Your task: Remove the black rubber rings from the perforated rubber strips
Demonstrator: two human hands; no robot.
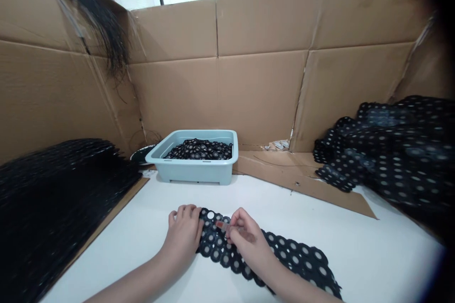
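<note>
A black strip of joined round pieces with pale grey centres (300,258) lies slantwise across the white table, reaching toward the lower right. At its left end is my left hand (184,229), its fingers curled and its thumb side holding the edge down. My right hand (249,241) is closed around a small slim tool with a reddish-brown tip and clear handle (222,224); its exact kind is unclear. That tip points left, over the strip's upper row. Close by, one bright white disc (211,215) stands out among the greyer centres. My right hand and forearm cover the strip's middle.
A light blue tub (194,173) holding similar dotted black material stands behind my hands. Black strands (64,208) are piled on the left. More dotted black material (387,151) is heaped on the right. Cardboard walls (256,90) enclose the white table (277,203).
</note>
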